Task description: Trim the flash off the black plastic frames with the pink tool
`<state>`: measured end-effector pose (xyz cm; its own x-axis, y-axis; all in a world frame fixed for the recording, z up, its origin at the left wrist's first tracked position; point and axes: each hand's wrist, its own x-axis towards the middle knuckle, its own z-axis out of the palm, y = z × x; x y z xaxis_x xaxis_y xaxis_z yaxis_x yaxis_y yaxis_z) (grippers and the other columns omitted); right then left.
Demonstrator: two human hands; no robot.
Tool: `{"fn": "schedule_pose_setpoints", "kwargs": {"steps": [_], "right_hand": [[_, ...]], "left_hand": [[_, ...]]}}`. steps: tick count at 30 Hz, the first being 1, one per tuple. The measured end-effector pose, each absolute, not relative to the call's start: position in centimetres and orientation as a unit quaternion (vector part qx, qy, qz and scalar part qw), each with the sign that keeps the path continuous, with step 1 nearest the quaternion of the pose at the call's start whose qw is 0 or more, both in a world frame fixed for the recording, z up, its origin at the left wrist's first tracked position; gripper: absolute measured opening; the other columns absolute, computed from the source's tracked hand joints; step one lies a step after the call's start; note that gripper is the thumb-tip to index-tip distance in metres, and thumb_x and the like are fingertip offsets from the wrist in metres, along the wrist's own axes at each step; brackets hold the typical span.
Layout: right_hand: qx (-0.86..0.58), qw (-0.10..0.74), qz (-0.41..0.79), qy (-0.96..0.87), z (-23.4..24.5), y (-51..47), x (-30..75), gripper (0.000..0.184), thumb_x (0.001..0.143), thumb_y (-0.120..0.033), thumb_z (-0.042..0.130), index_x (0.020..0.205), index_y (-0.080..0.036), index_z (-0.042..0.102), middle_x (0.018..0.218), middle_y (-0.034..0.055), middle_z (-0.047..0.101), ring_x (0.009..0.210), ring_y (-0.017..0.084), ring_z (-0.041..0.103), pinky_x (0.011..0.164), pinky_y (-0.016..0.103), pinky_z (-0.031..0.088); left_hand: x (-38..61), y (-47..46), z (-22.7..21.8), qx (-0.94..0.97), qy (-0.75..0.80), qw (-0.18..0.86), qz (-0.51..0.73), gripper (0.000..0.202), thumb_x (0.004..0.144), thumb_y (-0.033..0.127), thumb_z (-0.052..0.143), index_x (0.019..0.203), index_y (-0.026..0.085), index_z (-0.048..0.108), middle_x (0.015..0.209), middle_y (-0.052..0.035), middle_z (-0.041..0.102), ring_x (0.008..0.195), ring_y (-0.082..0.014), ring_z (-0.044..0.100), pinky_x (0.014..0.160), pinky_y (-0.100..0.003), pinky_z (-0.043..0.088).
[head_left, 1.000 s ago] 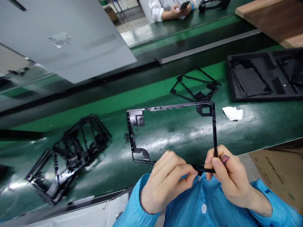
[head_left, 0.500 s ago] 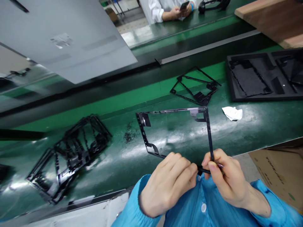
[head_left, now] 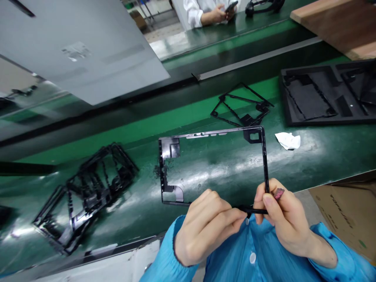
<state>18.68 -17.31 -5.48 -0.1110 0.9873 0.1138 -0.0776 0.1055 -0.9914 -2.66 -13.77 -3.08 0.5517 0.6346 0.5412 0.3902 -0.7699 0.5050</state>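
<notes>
Left hand hides part of black frame; tray cut off at right

Glossy green workbench, large grey panel, pale floor beyond

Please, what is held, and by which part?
A black frame: right hand at its near right corner, left hand on its near edge. The right hand also has a reddish piece, partly hidden.

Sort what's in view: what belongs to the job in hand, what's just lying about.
Part of the job:
black frame, gripped by right hand, left hand at lower edge
piled frames and black tray, probably

Apparently just lying about:
white scrap
cardboard box
wooden board
</notes>
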Motion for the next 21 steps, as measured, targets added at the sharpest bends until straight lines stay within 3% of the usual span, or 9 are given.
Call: {"fn": "schedule_pose_setpoints", "kwargs": {"steps": [3, 7, 11, 17, 21], "right_hand": [[-0.436, 0.508, 0.485, -0.563, -5.4, -17.4, 18.7, 0.019, 0.121, -0.028, 0.045, 0.110, -0.025, 0.060, 0.072, -0.0051, 0.066, 0.054, 0.011, 0.063, 0.054, 0.022, 0.051], [-0.448, 0.474, 0.436, -0.621, -5.3, -17.6, 19.0, 0.011, 0.118, -0.025, 0.048, 0.114, -0.028, 0.058, 0.074, -0.0061, 0.062, 0.058, 0.012, 0.066, 0.057, 0.022, 0.052], [-0.443, 0.458, 0.408, -0.654, -5.3, -17.7, 19.1, 0.011, 0.117, -0.025, 0.049, 0.114, -0.029, 0.058, 0.073, -0.0062, 0.061, 0.055, 0.013, 0.064, 0.056, 0.024, 0.051], [-0.415, 0.484, 0.465, -0.614, -5.6, -17.7, 19.0, 0.012, 0.119, -0.024, 0.047, 0.115, -0.028, 0.058, 0.082, -0.0052, 0.068, 0.059, 0.010, 0.068, 0.058, 0.019, 0.054], [-0.413, 0.493, 0.477, -0.600, -5.5, -17.7, 19.0, 0.014, 0.120, -0.027, 0.047, 0.114, -0.027, 0.059, 0.075, -0.0065, 0.067, 0.056, 0.009, 0.066, 0.057, 0.018, 0.053]], "left_hand": [[-2.7, -13.8, -3.0, 0.868, 0.294, 0.157, 0.368, 0.005, 0.104, 0.008, 0.074, 0.105, 0.012, 0.075, 0.082, -0.0032, 0.073, 0.068, -0.0154, 0.058, 0.061, -0.033, 0.043], [-2.7, -14.0, -2.6, 0.899, 0.282, 0.124, 0.311, 0.010, 0.110, 0.008, 0.062, 0.111, 0.010, 0.072, 0.085, -0.0044, 0.074, 0.071, -0.0172, 0.059, 0.064, -0.035, 0.042], [-2.4, -13.9, -2.5, 0.911, 0.276, 0.088, 0.295, 0.013, 0.110, 0.005, 0.057, 0.105, 0.011, 0.068, 0.082, -0.0054, 0.072, 0.069, -0.0186, 0.056, 0.063, -0.037, 0.040], [-2.1, -13.7, -3.3, 0.879, 0.300, 0.143, 0.341, 0.020, 0.101, -0.001, 0.062, 0.096, 0.019, 0.063, 0.076, 0.0007, 0.066, 0.066, -0.0144, 0.054, 0.063, -0.032, 0.043], [-2.2, -13.6, -3.5, 0.869, 0.305, 0.170, 0.351, 0.018, 0.104, 0.003, 0.062, 0.096, 0.020, 0.063, 0.076, 0.0011, 0.066, 0.068, -0.0141, 0.057, 0.064, -0.031, 0.045]]}}
